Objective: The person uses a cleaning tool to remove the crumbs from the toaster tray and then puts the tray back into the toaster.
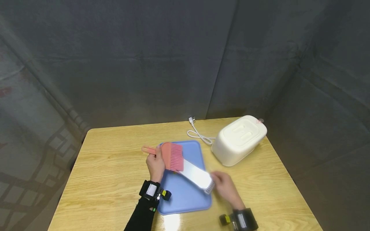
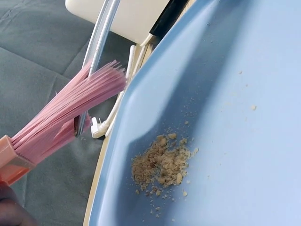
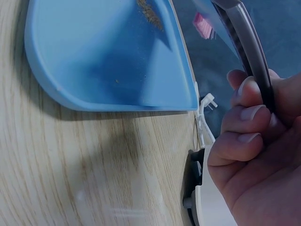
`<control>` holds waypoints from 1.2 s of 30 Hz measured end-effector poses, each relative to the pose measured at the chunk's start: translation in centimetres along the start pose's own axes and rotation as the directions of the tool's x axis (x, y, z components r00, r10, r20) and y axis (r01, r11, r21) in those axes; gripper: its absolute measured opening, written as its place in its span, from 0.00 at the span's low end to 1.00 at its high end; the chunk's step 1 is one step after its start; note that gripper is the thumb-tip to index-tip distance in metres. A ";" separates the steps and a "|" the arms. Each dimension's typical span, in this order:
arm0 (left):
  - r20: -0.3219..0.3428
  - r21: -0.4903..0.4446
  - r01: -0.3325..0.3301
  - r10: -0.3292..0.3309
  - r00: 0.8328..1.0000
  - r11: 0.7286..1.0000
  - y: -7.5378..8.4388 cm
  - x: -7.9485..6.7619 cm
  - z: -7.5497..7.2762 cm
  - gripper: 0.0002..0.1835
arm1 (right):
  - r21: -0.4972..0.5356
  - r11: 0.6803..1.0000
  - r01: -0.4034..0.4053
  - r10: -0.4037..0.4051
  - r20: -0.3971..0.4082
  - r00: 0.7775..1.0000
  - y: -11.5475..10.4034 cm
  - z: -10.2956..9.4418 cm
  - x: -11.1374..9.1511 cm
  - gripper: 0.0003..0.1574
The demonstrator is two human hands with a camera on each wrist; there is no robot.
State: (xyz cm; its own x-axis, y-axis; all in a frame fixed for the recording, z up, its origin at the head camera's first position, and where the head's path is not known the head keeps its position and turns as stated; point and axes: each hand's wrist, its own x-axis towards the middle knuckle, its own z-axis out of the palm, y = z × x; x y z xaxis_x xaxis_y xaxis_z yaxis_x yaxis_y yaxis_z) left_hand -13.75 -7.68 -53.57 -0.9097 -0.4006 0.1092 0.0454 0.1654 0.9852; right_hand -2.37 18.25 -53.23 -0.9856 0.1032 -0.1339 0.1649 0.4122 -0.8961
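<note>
In the head view my left hand (image 1: 156, 166) grips a hand brush (image 1: 175, 157) with an orange head and pink bristles. My right hand (image 1: 227, 189) holds a small whitish dustpan (image 1: 194, 173); its fingers curl round the grey handle (image 3: 249, 42) in the right wrist view. The brush's bristles overlap the far end of the dustpan, and both are raised over a blue tray (image 1: 188, 200). A pile of brown crumbs (image 2: 162, 162) lies near one edge of the tray, with finer bits scattered around it.
A white toaster (image 1: 240, 138) with its lid on stands at the right rear of the wooden table (image 1: 110, 173). Its white cord (image 1: 199, 135) and plug lie looped behind the tray. Grey cloth (image 1: 144, 64) hangs behind the table.
</note>
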 end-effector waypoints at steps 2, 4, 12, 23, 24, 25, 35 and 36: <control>-0.016 -0.004 -0.004 0.004 1.000 1.000 0.0 -0.1 0.0 0.26 | -0.003 1.000 0.002 -0.002 0.000 1.000 0.0 0.0 0.0 0.09; -0.040 -0.004 -0.012 0.012 0.999 1.000 -0.1 -0.1 -0.1 0.27 | -0.004 1.000 -0.001 0.001 -0.001 1.000 0.0 0.0 0.0 0.09; -0.115 0.013 -0.023 0.024 0.993 1.000 -0.4 -0.6 0.0 0.27 | 0.008 1.000 -0.004 0.004 -0.004 1.000 -0.1 0.1 -0.1 0.09; -0.165 0.024 0.018 -0.014 0.986 1.000 -0.1 -1.2 0.0 0.26 | 0.007 1.000 -0.005 0.006 -0.018 1.000 0.0 0.4 -0.1 0.10; -0.164 0.024 0.020 -0.015 0.986 1.000 -0.1 -1.3 0.0 0.26 | 0.008 1.000 -0.010 0.010 -0.020 1.000 0.0 0.4 -0.1 0.10; -0.164 0.029 0.022 -0.016 0.986 0.999 -0.1 -1.3 -0.1 0.26 | 0.011 1.000 -0.012 0.012 -0.020 1.000 0.0 0.4 -0.1 0.10; -0.167 0.032 0.047 -0.041 0.985 0.998 0.1 -1.6 -0.6 0.28 | 0.021 1.000 -0.011 0.012 -0.034 0.999 0.2 0.5 0.0 0.11; -0.169 0.034 0.048 -0.042 0.985 0.998 0.0 -1.7 -0.6 0.28 | 0.024 1.000 -0.013 0.014 -0.037 0.999 0.2 0.5 0.0 0.11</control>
State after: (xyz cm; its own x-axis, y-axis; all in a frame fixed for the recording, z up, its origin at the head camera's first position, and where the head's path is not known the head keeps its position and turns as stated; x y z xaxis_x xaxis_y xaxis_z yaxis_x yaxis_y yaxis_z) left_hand -11.99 -7.52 -53.66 -0.8281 -0.5535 0.0887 -0.0124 0.1763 0.9843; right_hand -2.36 17.90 -53.62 -0.9811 0.1427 -0.1309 0.1772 0.3889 -0.9041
